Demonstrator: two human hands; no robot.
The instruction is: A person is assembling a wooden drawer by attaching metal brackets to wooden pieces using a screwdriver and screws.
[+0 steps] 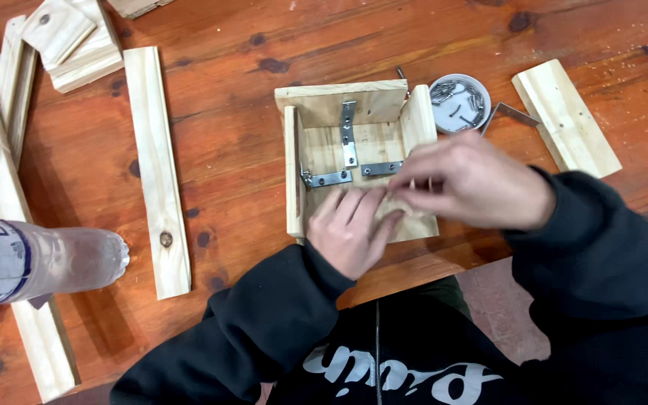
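Note:
A small open wooden box point(339, 101) with metal corner brackets point(348, 135) inside stands on the reddish wooden table point(234, 150). My left hand point(350, 229) rests on the box's near floor, fingers flat against the wood. My right hand point(474, 184) hovers over the box's right side with fingertips pinched together beside the left fingers; whatever small item it pinches is hidden. Both arms wear black sleeves.
A round white container of screws point(459, 101) sits behind the box, with a metal bracket point(515, 114) and a short plank point(566, 118) to its right. A long plank point(157, 169) lies left. Offcuts point(73, 37) and a plastic bottle point(35, 259) lie far left.

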